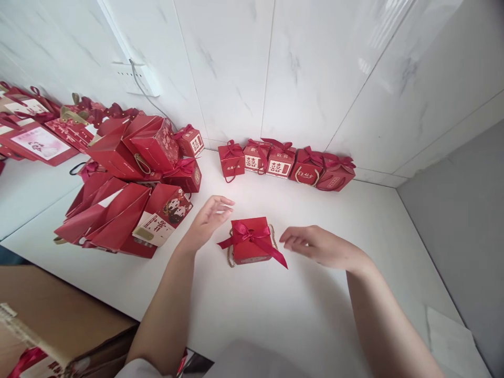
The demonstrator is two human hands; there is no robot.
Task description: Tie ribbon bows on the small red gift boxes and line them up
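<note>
Small red cardboard gift box (pixel 252 242) with a satin ribbon bow and rope handles, on the white worktop (pixel 275 310). Left hand (pixel 208 218) and right hand (pixel 315 244) flank the box, both open, empty, not touching. Probably light, crushable; best gripped by its side walls.

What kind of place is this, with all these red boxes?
Probably a home or small-shop packing corner for wedding favours: a white table set against a marble-look tiled wall, a row of ribboned red boxes along it, and a pile of red gift bags.
</note>
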